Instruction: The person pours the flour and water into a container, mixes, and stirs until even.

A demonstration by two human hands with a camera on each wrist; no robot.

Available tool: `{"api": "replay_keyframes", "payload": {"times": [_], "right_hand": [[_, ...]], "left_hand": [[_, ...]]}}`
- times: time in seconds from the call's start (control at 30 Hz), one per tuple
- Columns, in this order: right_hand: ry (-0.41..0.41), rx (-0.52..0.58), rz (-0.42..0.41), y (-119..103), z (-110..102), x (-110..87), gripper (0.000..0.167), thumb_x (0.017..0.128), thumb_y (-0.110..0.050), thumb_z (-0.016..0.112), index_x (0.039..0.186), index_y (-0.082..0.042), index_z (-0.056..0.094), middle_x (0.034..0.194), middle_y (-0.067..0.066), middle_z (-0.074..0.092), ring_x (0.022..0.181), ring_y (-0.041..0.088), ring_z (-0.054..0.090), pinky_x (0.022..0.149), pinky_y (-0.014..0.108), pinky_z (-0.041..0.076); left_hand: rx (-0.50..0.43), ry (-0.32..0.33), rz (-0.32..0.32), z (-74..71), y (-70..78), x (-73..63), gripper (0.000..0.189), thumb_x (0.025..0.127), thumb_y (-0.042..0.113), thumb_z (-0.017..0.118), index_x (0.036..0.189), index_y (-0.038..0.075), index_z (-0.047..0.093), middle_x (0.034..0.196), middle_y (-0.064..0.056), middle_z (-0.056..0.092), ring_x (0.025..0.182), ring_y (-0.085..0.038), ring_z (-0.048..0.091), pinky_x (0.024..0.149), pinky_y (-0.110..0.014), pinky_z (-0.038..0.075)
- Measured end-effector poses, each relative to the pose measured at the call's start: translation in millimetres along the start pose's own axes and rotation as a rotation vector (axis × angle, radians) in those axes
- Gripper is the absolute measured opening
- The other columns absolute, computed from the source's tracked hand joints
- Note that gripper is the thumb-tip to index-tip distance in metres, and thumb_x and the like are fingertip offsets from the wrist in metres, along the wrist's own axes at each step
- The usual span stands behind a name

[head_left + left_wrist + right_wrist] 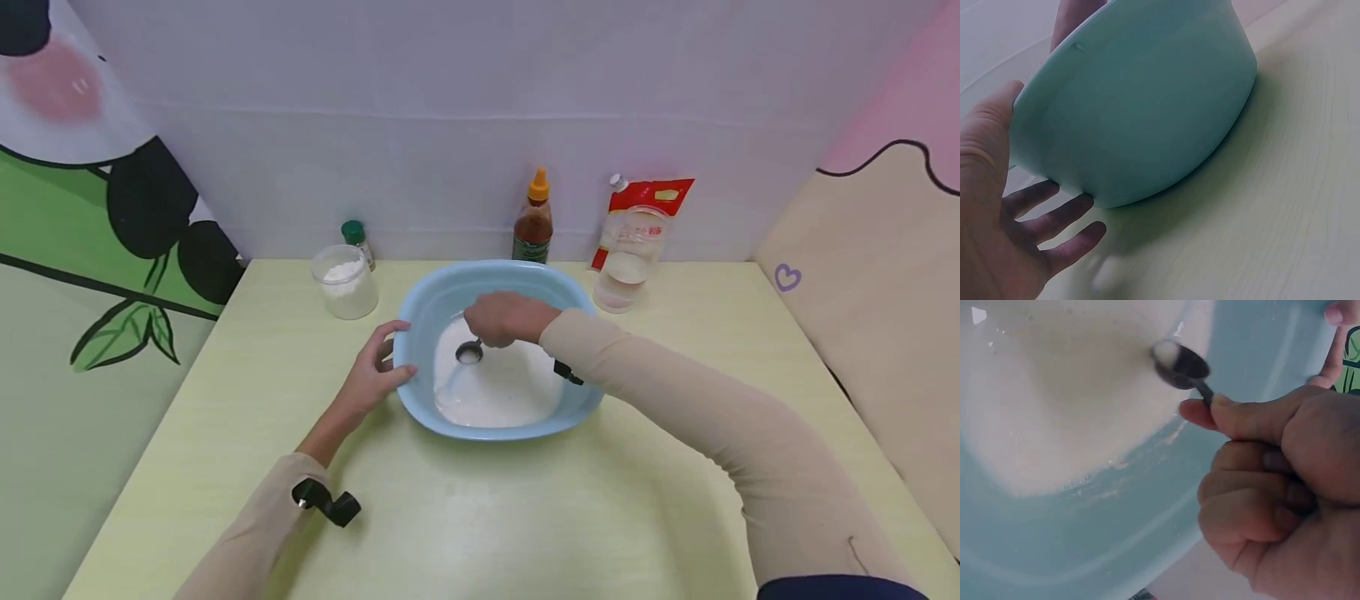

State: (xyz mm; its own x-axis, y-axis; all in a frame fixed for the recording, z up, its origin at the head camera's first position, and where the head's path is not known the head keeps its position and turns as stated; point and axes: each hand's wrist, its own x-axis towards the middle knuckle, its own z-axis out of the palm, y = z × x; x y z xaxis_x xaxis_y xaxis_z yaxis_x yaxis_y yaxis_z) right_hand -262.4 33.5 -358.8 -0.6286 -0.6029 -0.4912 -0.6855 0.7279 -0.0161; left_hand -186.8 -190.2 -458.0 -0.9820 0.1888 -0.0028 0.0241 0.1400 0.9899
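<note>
A light blue plastic basin (487, 434) stands on the table with a milky white liquid (510, 387) in it. My left hand (375, 367) holds the basin's left side, thumb over the rim and several fingertips against or near the outer wall in the left wrist view. Above the liquid, my right hand (501, 318) pinches the short handle of a small dark measuring spoon (1180, 364) between thumb and forefinger, the other fingers curled in. White stuff lies in the spoon's bowl, which hangs over or at the liquid's surface; contact is hard to tell.
A jar of white powder (347, 287) and a green-capped shaker (356, 234) stand at the back left. Behind the basin is a brown sauce bottle (533, 225) with an orange cap. A clear container (621, 279) and a red-and-white pouch (667, 197) stand at the back right.
</note>
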Motion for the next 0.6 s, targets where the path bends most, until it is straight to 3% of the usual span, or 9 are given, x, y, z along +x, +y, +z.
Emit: {"api": "replay_keyframes", "payload": {"times": [0.1, 0.2, 0.27, 0.37, 0.6], "right_hand": [[-0.084, -0.001, -0.030, 0, 0, -2.2, 0.010, 0.100, -0.015, 0.055, 0.097, -0.013, 0.065, 0.078, -0.002, 0.051, 0.071, 0.014, 0.044, 0.064, 0.025, 0.038], [-0.184, 0.053, -0.123, -7, 4, -3.9, 0.012, 0.099, -0.017, 0.057, 0.093, -0.014, 0.066, 0.073, -0.007, 0.048, 0.068, 0.010, 0.041, 0.063, 0.024, 0.036], [-0.203, 0.086, -0.184, -14, 5, -3.3, 0.013, 0.100, -0.016, 0.056, 0.093, -0.011, 0.067, 0.071, -0.007, 0.046, 0.067, 0.009, 0.040, 0.062, 0.023, 0.035], [-0.135, 0.080, -0.202, -23, 5, -1.4, 0.015, 0.100, -0.014, 0.055, 0.101, -0.008, 0.068, 0.074, -0.005, 0.050, 0.069, 0.010, 0.044, 0.062, 0.022, 0.037], [0.098, -0.035, -0.084, -21, 1, 10.5, 0.019, 0.100, -0.014, 0.056, 0.116, -0.010, 0.067, 0.105, 0.004, 0.067, 0.087, 0.018, 0.054, 0.076, 0.028, 0.048]], "left_hand": [[0.003, 0.004, 0.004, 1.1, -2.1, 0.2, 0.066, 0.086, -0.001, 0.060, 0.146, 0.007, 0.034, 0.138, -0.036, 0.046, 0.110, -0.041, 0.061, 0.073, -0.031, 0.061], [-0.002, 0.004, 0.011, 1.9, -4.0, 0.5, 0.066, 0.086, -0.002, 0.060, 0.146, 0.007, 0.034, 0.138, -0.036, 0.046, 0.110, -0.039, 0.061, 0.074, -0.029, 0.061], [-0.006, 0.005, 0.013, 1.0, -3.5, 0.8, 0.065, 0.086, -0.002, 0.059, 0.146, 0.006, 0.034, 0.138, -0.036, 0.046, 0.110, -0.038, 0.060, 0.074, -0.029, 0.061], [-0.013, 0.003, 0.009, 0.1, -3.4, 1.9, 0.066, 0.086, -0.003, 0.059, 0.146, 0.006, 0.034, 0.138, -0.036, 0.046, 0.112, -0.041, 0.059, 0.075, -0.028, 0.061], [-0.018, 0.002, 0.007, -0.7, -4.2, 2.4, 0.065, 0.086, -0.002, 0.058, 0.146, 0.006, 0.034, 0.140, -0.036, 0.045, 0.115, -0.044, 0.058, 0.075, -0.027, 0.060]]}}
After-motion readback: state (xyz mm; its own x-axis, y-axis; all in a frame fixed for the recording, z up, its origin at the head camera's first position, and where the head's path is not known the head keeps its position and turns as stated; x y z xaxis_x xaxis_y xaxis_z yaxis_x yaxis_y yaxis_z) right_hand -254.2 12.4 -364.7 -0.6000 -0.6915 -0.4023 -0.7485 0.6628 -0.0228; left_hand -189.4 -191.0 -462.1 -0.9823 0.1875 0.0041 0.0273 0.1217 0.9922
